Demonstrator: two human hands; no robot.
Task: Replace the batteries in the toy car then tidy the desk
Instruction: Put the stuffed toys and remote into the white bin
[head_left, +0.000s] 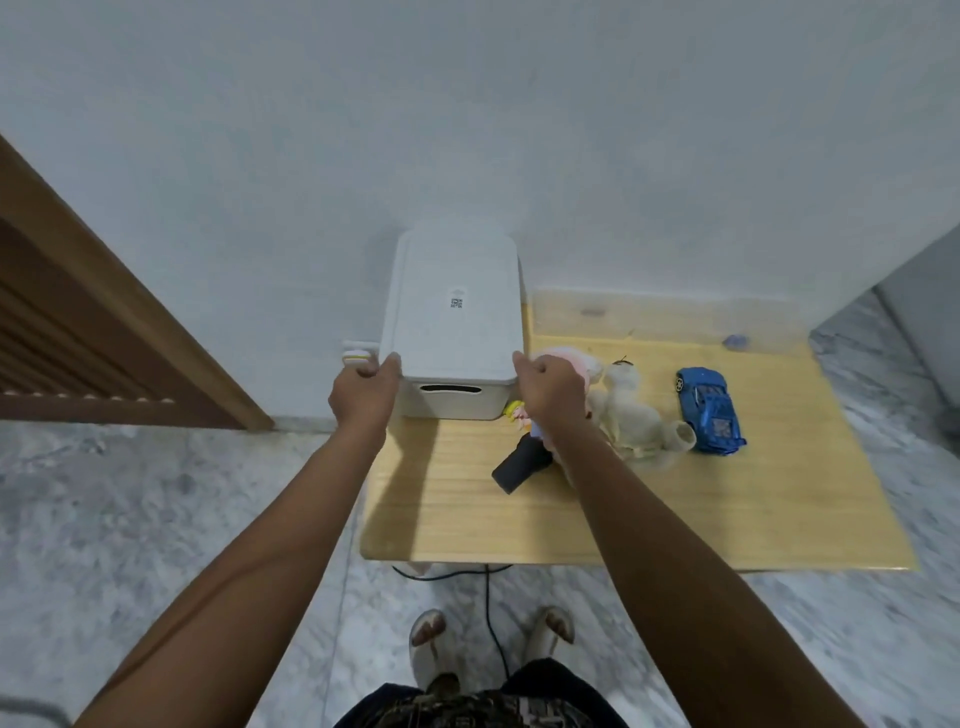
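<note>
Blue glossy plastic, the small toy sports car (709, 410) has dark windows, a white-rimmed wheel showing at its far left corner and a grey patterned patch on its near end. It stands on its wheels on the right part of the pale wooden desk (779, 509), well apart from both hands, its long axis running from near to far and leaning slightly left at the far end; which end is the front I cannot tell. Just left of it lies a cream plush toy (636, 415). At the desk's far left corner stands a white lidded plastic storage box (454, 317). The left hand (363, 389) and right hand (550, 387) each have a curled grip on the lid's near corners.
</note>
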